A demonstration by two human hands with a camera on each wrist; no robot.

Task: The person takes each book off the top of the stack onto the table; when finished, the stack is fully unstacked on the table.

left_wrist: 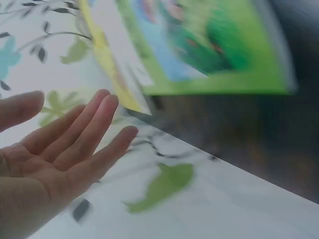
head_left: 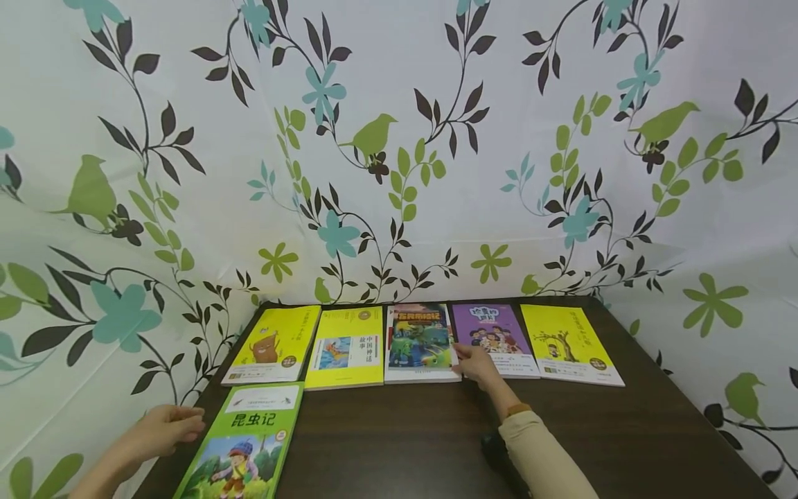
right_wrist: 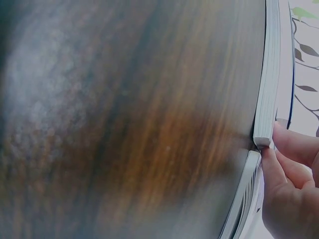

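Near the back of the table my right hand (head_left: pixel 476 364) is at the front right corner of a white-edged book (head_left: pixel 421 376). In the right wrist view its thumb and forefinger pinch the corner of that thick book (right_wrist: pixel 267 99). A smaller book with a dark green jungle cover (head_left: pixel 420 339) lies on top, its near end close to the thumb. My left hand (head_left: pixel 163 431) hovers at the table's left edge, holding nothing, fingers extended in the left wrist view. Beside it lies a green book with a cartoon child (head_left: pixel 240 443).
Along the back of the dark table (head_left: pixel 399 443) lie a yellow book (head_left: pixel 271 343), a yellow-and-white book (head_left: pixel 346 346), a purple book (head_left: pixel 492 333) and another yellow book (head_left: pixel 570 343). A dark object (head_left: pixel 495 454) sits beneath the right forearm. Patterned cloth (head_left: pixel 399 173) hangs behind.
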